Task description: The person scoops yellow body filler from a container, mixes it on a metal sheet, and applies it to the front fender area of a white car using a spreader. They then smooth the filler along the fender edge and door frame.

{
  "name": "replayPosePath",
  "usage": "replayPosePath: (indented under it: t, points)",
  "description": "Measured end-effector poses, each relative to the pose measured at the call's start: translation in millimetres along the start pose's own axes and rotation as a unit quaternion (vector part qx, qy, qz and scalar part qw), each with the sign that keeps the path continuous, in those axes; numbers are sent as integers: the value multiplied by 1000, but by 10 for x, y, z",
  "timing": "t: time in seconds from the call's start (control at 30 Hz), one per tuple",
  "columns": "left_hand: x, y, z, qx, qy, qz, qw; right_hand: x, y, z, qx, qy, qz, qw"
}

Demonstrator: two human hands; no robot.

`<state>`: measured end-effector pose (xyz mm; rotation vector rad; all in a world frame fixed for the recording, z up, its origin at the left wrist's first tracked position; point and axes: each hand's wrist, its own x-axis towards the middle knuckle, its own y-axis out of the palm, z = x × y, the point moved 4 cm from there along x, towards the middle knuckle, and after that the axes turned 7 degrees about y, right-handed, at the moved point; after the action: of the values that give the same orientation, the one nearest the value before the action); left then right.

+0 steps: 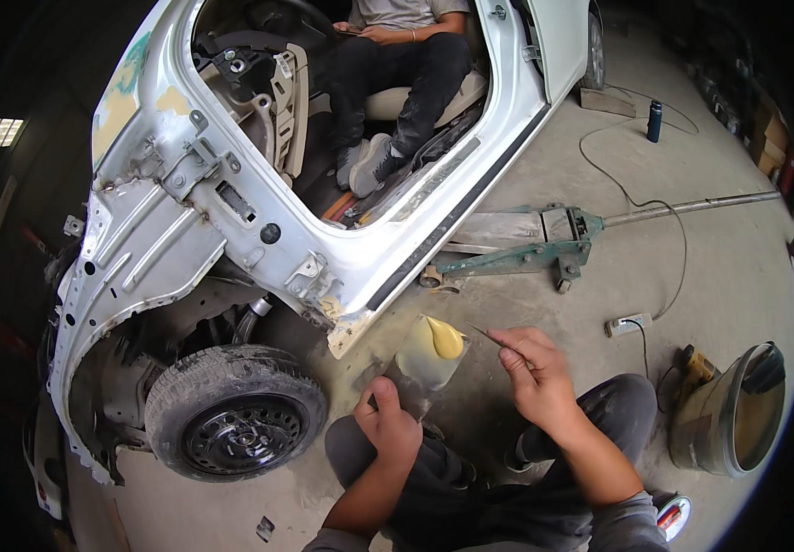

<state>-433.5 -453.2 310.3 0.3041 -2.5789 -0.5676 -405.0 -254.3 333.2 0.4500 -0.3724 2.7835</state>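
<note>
My left hand (389, 425) clamps the board (418, 364) at its near edge, my right hand (540, 375) pinches a thin tool (482, 333); holding level should keep the far-edge yellow putty (445, 339) aboard.

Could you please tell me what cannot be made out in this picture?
All in the head view:
- Thin tool: full shape unclear; seen nearly edge-on, partly covered by the right hand.
- Board: part of its near end, hidden by the left hand.
- Seated person: head, cut off by the top edge.
- Round can: left part, hidden by the right sleeve.
</note>
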Motion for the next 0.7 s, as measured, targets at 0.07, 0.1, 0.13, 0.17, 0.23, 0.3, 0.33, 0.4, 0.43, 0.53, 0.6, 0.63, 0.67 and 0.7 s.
replayPosePath:
  t: [0.07,0.1,0.13,0.17,0.23,0.3,0.33,0.4,0.43,0.53,0.6,0.63,0.67,0.7]
  points:
    - [-7,31,-16,60,52,-8,997,-52,29,150,10,-50,-44,998]
    - [-24,43,-22,92,75,-10,993,-77,61,245,15,-72,-67,995]
    - [-56,75,-54,124,110,15,986,-92,130,329,-31,-111,-64,991]
    - [-98,112,-99,155,144,41,977,-112,198,405,-59,-139,-53,987]
    - [-113,199,-128,178,180,79,964,-201,311,464,-60,-150,-52,986]
    - [-78,208,-155,175,190,93,962,-300,369,410,-42,-145,-37,988]
    - [-55,202,-161,187,197,84,959,-329,373,381,-34,-134,-19,990]
    - [-1,143,-180,201,218,51,954,-303,370,258,76,-30,74,994]
    - [21,112,-183,207,229,36,951,-286,352,192,130,23,118,984]
    - [-1,12,-167,102,184,11,977,-31,187,-47,436,154,25,886]
    - [-26,9,-104,35,108,0,993,168,51,128,592,153,50,790]
    - [-45,31,-72,10,50,-3,999,201,36,198,626,152,60,762]
    - [-61,71,-41,-18,-7,-4,1000,187,63,221,629,141,100,758]
    - [-76,101,-3,-44,-63,-5,997,128,116,173,584,151,113,790]
